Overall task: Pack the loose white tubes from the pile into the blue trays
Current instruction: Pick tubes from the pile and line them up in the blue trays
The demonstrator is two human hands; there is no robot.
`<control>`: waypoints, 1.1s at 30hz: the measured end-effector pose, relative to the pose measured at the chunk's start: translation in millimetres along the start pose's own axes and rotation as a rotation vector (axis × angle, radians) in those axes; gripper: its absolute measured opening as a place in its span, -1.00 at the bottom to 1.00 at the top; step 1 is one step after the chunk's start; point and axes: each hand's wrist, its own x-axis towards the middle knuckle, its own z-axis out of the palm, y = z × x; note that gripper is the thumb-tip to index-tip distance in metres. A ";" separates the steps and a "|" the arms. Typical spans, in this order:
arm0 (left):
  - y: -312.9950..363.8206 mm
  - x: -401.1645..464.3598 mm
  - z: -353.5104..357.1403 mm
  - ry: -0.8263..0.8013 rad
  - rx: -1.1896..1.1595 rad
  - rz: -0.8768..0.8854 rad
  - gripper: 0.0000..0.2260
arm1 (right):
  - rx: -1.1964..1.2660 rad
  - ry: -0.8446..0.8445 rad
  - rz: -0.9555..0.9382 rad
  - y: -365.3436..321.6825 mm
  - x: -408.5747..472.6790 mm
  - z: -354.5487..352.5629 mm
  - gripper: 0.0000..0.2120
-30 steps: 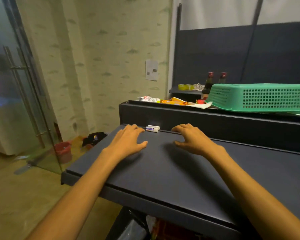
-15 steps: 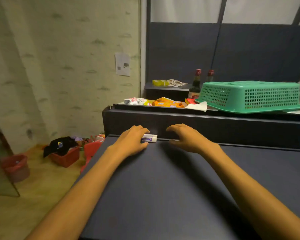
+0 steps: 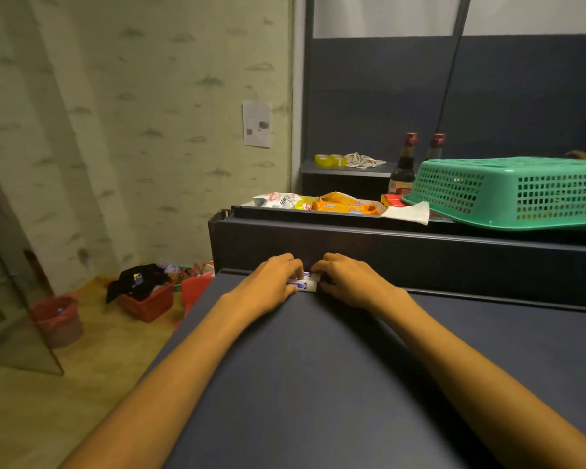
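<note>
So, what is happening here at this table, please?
A person leans over a dark table, with both hands at its far edge. The left hand and the right hand close in from either side on a small white tube with blue print, which lies against the raised back ledge. The fingers touch it, but it is not lifted yet. No blue tray or pile is in view. A green basket sits behind.

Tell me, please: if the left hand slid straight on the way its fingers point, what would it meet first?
The left hand already touches the white tubes. Its fingers point forward and rightward, so it probably meets the dark upright panel just behind, or the right hand.
</note>
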 end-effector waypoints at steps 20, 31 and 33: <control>8.1 -50.1 -22.0 0.044 -0.332 -0.081 -0.74 | 0.654 0.144 0.213 14.5 -61.4 -20.6 -0.88; 32.0 -75.4 -25.0 0.172 -0.452 -0.003 -0.74 | 1.038 0.369 0.326 2.3 -103.3 -26.6 -0.82; 35.7 -80.3 -25.9 0.198 -0.460 0.035 -0.76 | 1.007 0.376 0.317 -2.4 -109.7 -27.7 -0.83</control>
